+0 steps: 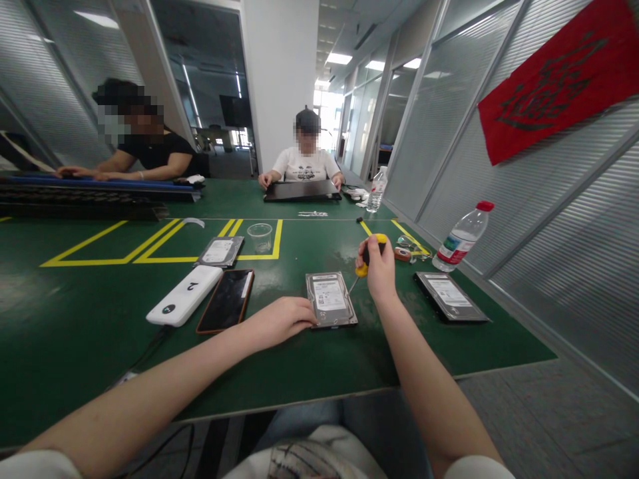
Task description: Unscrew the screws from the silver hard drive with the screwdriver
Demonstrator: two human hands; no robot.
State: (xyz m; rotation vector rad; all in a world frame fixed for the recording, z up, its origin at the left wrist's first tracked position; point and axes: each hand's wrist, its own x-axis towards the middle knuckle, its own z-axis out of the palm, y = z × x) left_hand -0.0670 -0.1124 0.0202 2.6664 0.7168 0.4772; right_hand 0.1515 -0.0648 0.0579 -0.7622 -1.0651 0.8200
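A silver hard drive [330, 301] with a white label lies flat on the green table in front of me. My left hand [288, 319] is closed at the drive's lower left edge, fingers together and holding it there. In my right hand [381, 271] is a screwdriver [361, 271] with a yellow and black handle, the fingers wrapped round it. Its shaft slants down to the drive's right edge; the tip is too small to make out.
A second hard drive [452, 297] lies right, by a water bottle [462, 239]. Left are a phone [225, 303], a white power bank [184, 296], another hard drive [219, 251] and a clear plastic cup [260, 237]. Two people sit across, one holding a dark flat panel [302, 191].
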